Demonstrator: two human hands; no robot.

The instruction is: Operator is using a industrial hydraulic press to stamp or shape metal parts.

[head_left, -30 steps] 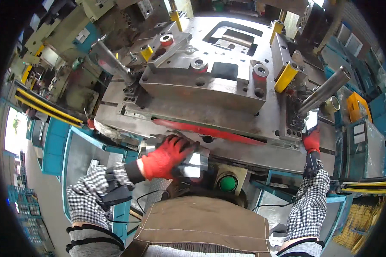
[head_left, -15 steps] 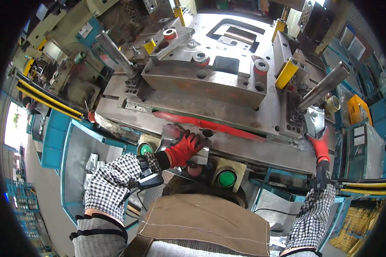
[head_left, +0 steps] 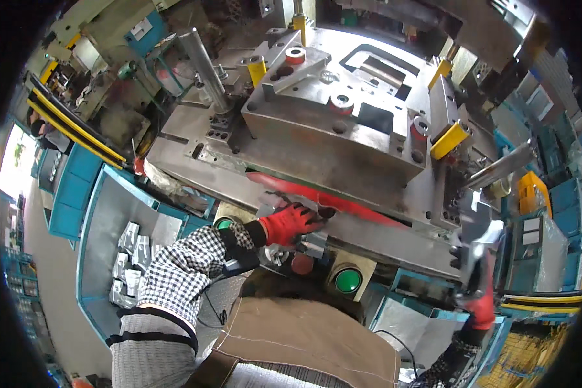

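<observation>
My left hand [head_left: 290, 226], in a red glove with black fingertips, rests at the front edge of the press bed [head_left: 229, 187]. Its fingers curl over something I cannot make out; a bit of shiny metal [head_left: 314, 246] shows beneath the palm. Off to the right, my right hand [head_left: 480, 304], gloved alike and smeared by motion, grips a shiny bent sheet-metal part [head_left: 478, 229]. That part is raised beside the bed's right front corner. Between the hands, a red strip [head_left: 330, 199] runs along the foot of the steel die [head_left: 330, 139].
Steel guide posts [head_left: 204, 71] and yellow blocks [head_left: 451, 140] stand around the die. A green button [head_left: 348, 280] and a red button [head_left: 302, 264] sit before the bed. Several metal parts [head_left: 134, 258] lie in a blue-edged bin at left. An orange box [head_left: 532, 192] stands at right.
My right hand has drawn back toward me from beside the right guide post, bringing the metal part with it. My left hand has shifted slightly along the front edge. The view has turned a little.
</observation>
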